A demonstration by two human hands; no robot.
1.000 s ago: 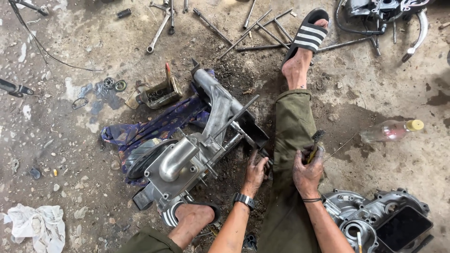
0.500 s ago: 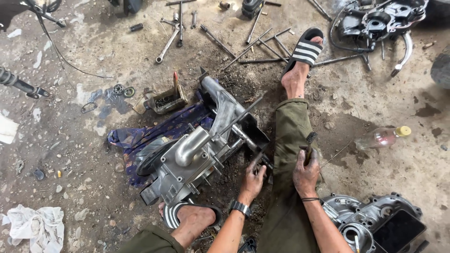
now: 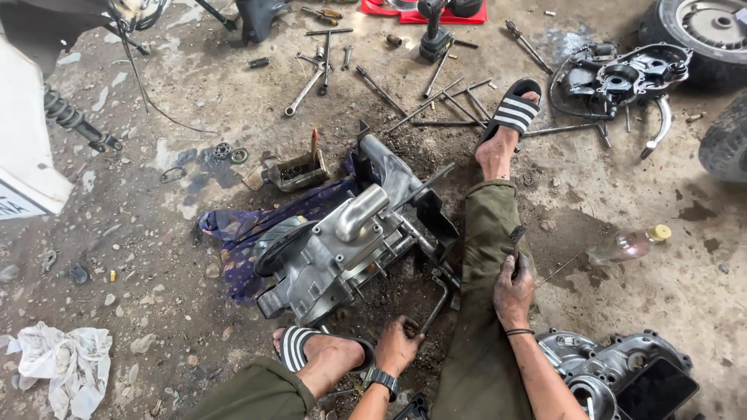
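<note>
While the person sits on the dirty concrete floor (image 3: 156, 257) with legs spread, a grey metal engine casing (image 3: 342, 249) lies between the legs, resting partly on a purple cloth (image 3: 241, 229). Left hand (image 3: 398, 346): grip clamped on the lower end of a bent metal rod (image 3: 436, 307), just below the casing and beside the left sandalled foot (image 3: 311, 350). Right hand (image 3: 513, 288): grip clamped on a small dark tool (image 3: 516, 237), resting on the right trouser leg (image 3: 486, 233). Near the right forearm: a second casing cover (image 3: 615, 369), lower right. Well apart, upper floor: scattered wrenches and rods (image 3: 311, 82), a power drill (image 3: 436, 31) against a red tray (image 3: 424, 14), another engine part (image 3: 622, 78). A plastic bottle (image 3: 630, 243) lies to the right; a white rag (image 3: 62, 365) lies lower left.
</note>
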